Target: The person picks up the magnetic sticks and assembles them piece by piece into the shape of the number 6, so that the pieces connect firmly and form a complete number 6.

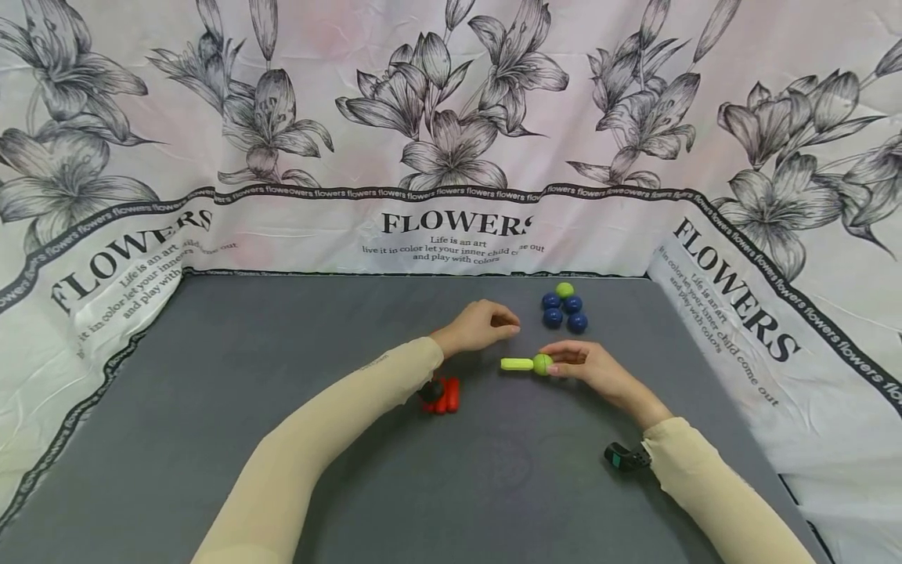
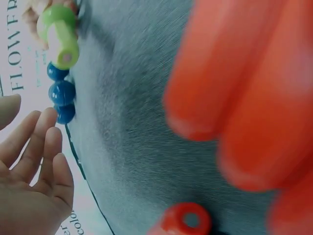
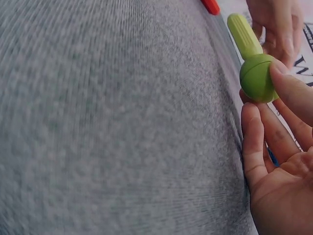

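My right hand (image 1: 592, 368) pinches a green ball (image 3: 257, 78) between thumb and fingers. Joined to that ball is a ridged yellow-green rod (image 1: 517, 364), which points left in the head view. The left hand (image 1: 474, 326) hovers to the left and a little farther back, fingers loosely bent and holding nothing; its palm shows in the left wrist view. Below the left wrist lie several red rods (image 1: 441, 401) side by side, partly covered by the dark wrist device (image 1: 431, 390).
At the back right of the grey table (image 1: 395, 486), several blue balls (image 1: 553, 317) sit grouped with another green ball (image 1: 564, 290) behind them. A black band (image 1: 625, 457) circles the right wrist. Flower-printed cloth (image 1: 296, 227) walls the back and sides.
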A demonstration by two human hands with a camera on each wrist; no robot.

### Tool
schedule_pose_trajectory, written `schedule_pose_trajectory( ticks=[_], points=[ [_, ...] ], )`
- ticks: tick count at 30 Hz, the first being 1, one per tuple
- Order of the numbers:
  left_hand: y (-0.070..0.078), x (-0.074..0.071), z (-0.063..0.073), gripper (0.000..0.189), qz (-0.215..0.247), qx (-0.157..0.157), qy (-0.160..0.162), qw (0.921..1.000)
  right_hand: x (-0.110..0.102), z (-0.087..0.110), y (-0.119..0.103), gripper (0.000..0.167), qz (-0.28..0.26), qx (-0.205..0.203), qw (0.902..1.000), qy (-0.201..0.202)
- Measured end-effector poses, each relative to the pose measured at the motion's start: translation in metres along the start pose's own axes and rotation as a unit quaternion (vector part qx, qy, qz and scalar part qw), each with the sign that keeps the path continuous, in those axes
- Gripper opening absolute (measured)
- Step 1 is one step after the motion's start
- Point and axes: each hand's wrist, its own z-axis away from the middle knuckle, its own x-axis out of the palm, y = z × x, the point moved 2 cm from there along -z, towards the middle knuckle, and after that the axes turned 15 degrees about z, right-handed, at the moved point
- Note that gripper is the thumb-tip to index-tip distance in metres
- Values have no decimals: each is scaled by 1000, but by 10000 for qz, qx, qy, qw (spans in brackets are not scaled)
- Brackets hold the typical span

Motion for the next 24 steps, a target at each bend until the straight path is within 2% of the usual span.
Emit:
schedule_pose_trajectory(
  ticks=[8,16,24],
  points=[
    [-3,1,-34,31,239,35,279,9993,-1,0,5,44,-109,-65,9999,-75],
    [-8,6,-63,33,465,13,492,9977,0,2,4,42,132,-157,9998,-23],
    [-7,8,-84,37,775,38,618,9951,1,2,3,40,328,-247,9992,-14]
  ],
)
